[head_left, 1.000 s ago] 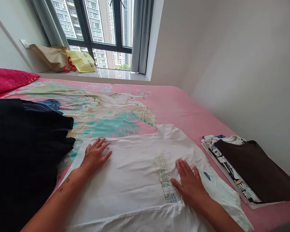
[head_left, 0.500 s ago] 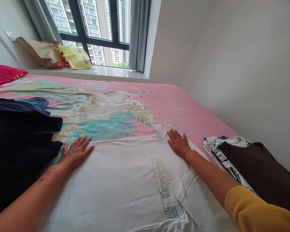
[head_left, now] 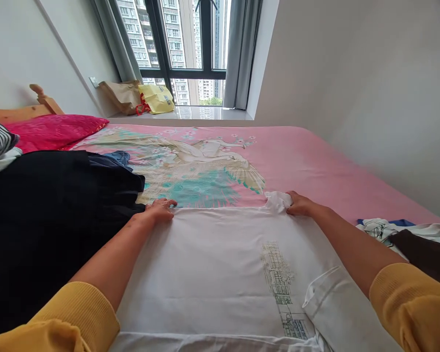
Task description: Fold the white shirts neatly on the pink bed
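Since half a second ago, the right hand (head_left: 299,204) has changed from lying flat over the collar to bending at its outer side, and the left hand (head_left: 159,210) has curled over the far left corner of the white shirt (head_left: 205,264). At the near side, two yellow sleeves (head_left: 84,310) are pushed up the forearms, and both arms reach forward, elbows wide. The shirt lies spread on the bed between the arms, its nearest part in loose folds. Near the right forearm, a part of it is turned over into a flap. Beside this flap runs a printed drawing (head_left: 280,283) of thin lines and small dark blocks; I cannot read any word in it. The shirt's far edge goes from one hand to the other. Both hands touch the cloth, fingers bent and wrists raised, but I cannot tell whether they pinch it. Dark clothes (head_left: 58,220) are piled just beside the left hand, and folded clothes (head_left: 421,244) lie at the right. Farther, the pink sheet (head_left: 315,156) shows a white bird, and a red pillow (head_left: 58,129) lies at left. On the window sill, the yellow bag (head_left: 156,99) bears dark marks too small for reading, next to a brown paper bag (head_left: 121,97).
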Motion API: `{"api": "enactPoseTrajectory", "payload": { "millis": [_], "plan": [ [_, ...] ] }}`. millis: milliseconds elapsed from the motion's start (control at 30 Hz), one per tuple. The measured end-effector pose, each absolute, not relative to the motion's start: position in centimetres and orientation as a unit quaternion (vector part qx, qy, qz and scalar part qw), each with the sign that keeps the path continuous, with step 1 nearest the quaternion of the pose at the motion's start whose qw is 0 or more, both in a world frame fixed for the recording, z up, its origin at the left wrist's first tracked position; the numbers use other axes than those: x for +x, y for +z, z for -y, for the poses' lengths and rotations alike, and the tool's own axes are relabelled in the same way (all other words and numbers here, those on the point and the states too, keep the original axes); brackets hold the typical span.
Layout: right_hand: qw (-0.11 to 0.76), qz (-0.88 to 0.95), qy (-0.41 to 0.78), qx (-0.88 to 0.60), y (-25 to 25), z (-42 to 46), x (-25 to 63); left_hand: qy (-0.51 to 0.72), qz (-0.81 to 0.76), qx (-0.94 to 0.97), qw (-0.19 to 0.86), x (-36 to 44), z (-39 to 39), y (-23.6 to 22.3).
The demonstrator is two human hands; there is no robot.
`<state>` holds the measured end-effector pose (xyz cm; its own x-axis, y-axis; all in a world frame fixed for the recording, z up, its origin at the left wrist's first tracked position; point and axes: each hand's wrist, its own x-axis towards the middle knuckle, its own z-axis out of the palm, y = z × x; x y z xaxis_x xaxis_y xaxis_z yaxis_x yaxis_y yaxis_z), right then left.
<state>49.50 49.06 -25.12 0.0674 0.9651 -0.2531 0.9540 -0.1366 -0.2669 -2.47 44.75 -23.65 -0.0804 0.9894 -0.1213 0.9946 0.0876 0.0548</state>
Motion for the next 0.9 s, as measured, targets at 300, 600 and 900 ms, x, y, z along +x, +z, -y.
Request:
{"api": "enactPoseTrajectory", "payload": {
  "millis": [300, 600, 900],
  "plan": [
    [0.169, 0.638, 0.175, -0.73, -21.9, -40.9, 50.1, -0.014, -0.67, 0.742, 0.028, -3.4, -38.7, -19.5],
    [0.247, 0.742, 0.073, -0.618, -21.3, -25.5, 54.3, 0.041, -0.555, 0.83, -0.035, -5.9, -25.1, -19.0],
    [0.151, 0.805, 0.04, -0.572, -27.1, -21.0, 54.3, 0.012, -0.597, 0.802, 0.012, -5.7, -21.4, -20.5]
  ]
}}
